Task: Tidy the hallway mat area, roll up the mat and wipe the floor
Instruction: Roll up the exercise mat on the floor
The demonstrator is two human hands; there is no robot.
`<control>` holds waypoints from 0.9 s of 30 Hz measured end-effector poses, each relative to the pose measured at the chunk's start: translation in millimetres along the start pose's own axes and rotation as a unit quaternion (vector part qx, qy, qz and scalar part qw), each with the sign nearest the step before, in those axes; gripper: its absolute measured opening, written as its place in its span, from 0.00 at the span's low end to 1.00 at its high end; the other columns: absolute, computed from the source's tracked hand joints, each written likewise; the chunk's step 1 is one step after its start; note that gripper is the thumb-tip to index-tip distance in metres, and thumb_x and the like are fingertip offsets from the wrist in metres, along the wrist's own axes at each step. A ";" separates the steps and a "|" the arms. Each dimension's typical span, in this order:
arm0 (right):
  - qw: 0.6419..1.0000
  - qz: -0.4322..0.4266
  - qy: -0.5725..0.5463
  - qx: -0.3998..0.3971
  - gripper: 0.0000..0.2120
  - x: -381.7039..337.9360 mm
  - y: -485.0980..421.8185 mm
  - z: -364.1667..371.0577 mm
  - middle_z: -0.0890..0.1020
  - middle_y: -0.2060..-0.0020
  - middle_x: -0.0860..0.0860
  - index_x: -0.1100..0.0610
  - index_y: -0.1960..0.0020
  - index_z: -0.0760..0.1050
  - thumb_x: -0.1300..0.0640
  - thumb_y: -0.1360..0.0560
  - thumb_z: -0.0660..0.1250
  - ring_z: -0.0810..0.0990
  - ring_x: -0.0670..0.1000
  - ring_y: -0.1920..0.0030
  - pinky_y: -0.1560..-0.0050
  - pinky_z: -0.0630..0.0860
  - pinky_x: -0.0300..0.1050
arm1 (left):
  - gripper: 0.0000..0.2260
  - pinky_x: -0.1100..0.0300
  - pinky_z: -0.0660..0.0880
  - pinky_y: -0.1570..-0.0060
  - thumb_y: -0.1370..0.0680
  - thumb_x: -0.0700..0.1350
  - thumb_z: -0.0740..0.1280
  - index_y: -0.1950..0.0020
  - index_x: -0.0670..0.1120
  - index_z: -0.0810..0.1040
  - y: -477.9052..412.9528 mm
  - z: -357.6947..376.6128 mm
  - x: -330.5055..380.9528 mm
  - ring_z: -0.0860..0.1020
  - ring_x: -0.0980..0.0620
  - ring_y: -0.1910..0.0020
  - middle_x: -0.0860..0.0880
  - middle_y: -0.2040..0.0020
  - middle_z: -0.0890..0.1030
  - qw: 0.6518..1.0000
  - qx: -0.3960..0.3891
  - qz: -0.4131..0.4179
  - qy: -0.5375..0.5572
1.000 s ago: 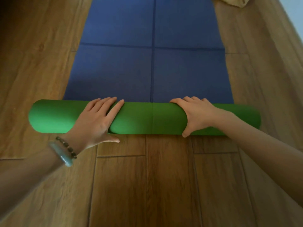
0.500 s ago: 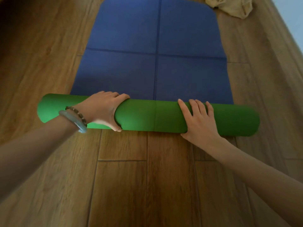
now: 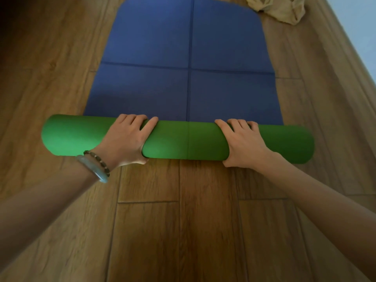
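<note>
So the mat (image 3: pixel 189 64), half rolled on the wood floor (image 3: pixel 183 231), is gripped on its green roll by the left hand (image 3: pixel 124 139) and right hand (image 3: pixel 244 143), fingers curled over, while a crumpled cloth (image 3: pixel 280 9) is left beside the far corner.

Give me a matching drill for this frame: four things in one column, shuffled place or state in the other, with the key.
Things
1. rolled part of the mat
2. flat part of the mat
3. crumpled cloth
4. bracelets

Place or state
A. beige, on the floor by the mat's far right corner
B. green, under both hands
C. on the left wrist
D. blue, spread out on the wood floor

Pairs: 1-B, 2-D, 3-A, 4-C. The left hand and right hand both curl over the roll.
</note>
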State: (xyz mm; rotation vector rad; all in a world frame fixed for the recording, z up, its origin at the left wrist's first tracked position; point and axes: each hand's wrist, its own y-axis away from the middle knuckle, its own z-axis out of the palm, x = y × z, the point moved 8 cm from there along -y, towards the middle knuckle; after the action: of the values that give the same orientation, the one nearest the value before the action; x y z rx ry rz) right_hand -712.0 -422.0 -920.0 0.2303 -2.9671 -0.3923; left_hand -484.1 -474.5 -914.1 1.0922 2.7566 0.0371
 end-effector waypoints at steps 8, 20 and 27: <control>1.000 -0.026 -0.015 0.000 0.55 -25.4 62.8 16.3 0.77 0.44 0.57 0.55 0.30 0.59 0.38 0.51 0.74 0.77 0.58 0.45 0.45 0.72 0.62 | 0.53 0.48 0.72 0.51 0.50 0.62 0.77 0.32 0.40 0.65 60.0 1.1 32.2 0.78 0.39 0.51 0.38 0.46 0.78 0.998 -0.034 0.035 0.031; 0.994 -0.049 -0.049 -0.089 0.58 -37.9 65.8 14.5 0.67 0.34 0.55 0.52 0.24 0.48 0.36 0.45 0.73 0.67 0.56 0.34 0.34 0.63 0.58 | 0.45 0.54 0.72 0.45 0.45 0.66 0.74 0.34 0.57 0.58 30.9 14.1 23.1 0.75 0.50 0.48 0.55 0.46 0.73 0.943 -0.288 0.071 0.149; 0.998 -0.044 -0.036 -0.030 0.53 -36.2 53.4 10.0 0.74 0.40 0.53 0.51 0.27 0.57 0.36 0.46 0.71 0.73 0.56 0.41 0.41 0.68 0.56 | 0.47 0.57 0.66 0.38 0.42 0.63 0.77 0.29 0.60 0.58 24.8 12.3 9.4 0.67 0.54 0.39 0.58 0.38 0.68 0.927 -0.283 0.028 0.247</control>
State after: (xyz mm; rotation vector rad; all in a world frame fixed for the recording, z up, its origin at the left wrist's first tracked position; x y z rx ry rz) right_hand -685.2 -362.5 -919.5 0.3492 -3.0179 -0.5102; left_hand -472.0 -450.5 -925.6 1.0918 2.7986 1.1831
